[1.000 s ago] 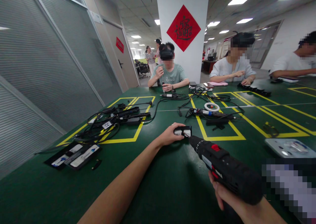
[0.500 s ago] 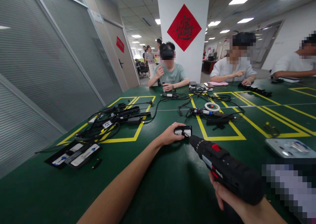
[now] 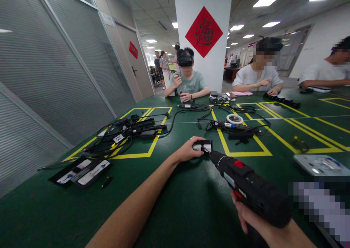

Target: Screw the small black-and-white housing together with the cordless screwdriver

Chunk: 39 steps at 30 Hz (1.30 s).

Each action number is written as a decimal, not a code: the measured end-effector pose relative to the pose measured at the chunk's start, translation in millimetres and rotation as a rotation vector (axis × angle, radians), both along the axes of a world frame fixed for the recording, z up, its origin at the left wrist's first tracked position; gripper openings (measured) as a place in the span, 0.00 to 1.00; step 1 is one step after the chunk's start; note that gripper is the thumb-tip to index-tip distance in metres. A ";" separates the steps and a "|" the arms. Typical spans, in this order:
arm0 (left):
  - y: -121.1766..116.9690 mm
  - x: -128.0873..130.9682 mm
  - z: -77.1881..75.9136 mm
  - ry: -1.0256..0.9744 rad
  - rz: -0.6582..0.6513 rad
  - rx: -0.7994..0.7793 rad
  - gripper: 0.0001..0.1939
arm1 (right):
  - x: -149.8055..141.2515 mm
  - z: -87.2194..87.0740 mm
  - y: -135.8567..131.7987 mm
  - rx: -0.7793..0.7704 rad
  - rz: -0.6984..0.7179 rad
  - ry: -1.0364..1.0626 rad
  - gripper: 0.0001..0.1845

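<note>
My left hand [image 3: 190,149] grips a small black box-like part with a white face [image 3: 206,146] by its left end, close to the green table top. My right hand [image 3: 250,213] is wrapped around the handle of a black cordless drill [image 3: 250,186] with red switches. The drill points forward and left, and its chuck comes right up to the white face of the part. Whether the bit touches the part I cannot tell. The lower end of the drill's handle is hidden by my hand and the frame's edge.
Black cables and devices [image 3: 136,129] lie in a yellow-taped area on the left, near two flat packages [image 3: 91,172]. Beyond my hands lie a soldering-iron-like tool [image 3: 228,125] and a white ring [image 3: 234,119]. A pale tray [image 3: 322,164] stands right. Co-workers [image 3: 187,80] sit across the green table [image 3: 175,204].
Hands, part and drill keep nearly the same position. The view has shifted very slightly. In the background, people standing far off have moved a little.
</note>
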State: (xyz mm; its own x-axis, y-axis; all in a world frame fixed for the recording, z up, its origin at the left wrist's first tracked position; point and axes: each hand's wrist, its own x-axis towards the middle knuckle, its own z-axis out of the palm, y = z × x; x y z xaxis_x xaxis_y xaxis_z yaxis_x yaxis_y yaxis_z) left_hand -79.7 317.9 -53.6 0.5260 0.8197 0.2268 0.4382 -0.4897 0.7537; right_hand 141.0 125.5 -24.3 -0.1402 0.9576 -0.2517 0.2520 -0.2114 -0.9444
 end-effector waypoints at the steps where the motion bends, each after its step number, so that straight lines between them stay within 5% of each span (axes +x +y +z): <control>1: 0.0 0.2 -0.3 0.001 0.001 0.005 0.28 | 0.2 -1.8 0.1 0.008 0.002 0.002 0.14; 13: -0.4 1.0 -4.3 -0.023 0.015 0.012 0.28 | -2.9 -2.4 -0.8 -0.010 -0.027 0.053 0.12; 25: -1.0 1.0 -3.2 -0.024 0.009 0.019 0.28 | -8.2 30.5 -5.5 -0.042 -0.066 0.035 0.22; 34: -0.9 1.4 -4.3 -0.028 0.022 0.020 0.28 | -7.3 -9.1 -1.3 0.039 -0.074 -0.051 0.18; 39: -0.5 1.1 -4.1 -0.024 0.017 0.016 0.28 | -5.3 1.5 -2.9 0.045 -0.045 -0.009 0.14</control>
State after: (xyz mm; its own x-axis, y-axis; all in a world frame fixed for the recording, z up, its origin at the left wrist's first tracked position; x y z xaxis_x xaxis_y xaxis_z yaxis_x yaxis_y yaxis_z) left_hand -78.6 317.3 -57.7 0.5063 0.8245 0.2527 0.4280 -0.4946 0.7564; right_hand 135.7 122.6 -22.9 -0.0944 0.9732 -0.2098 0.2520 -0.1805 -0.9507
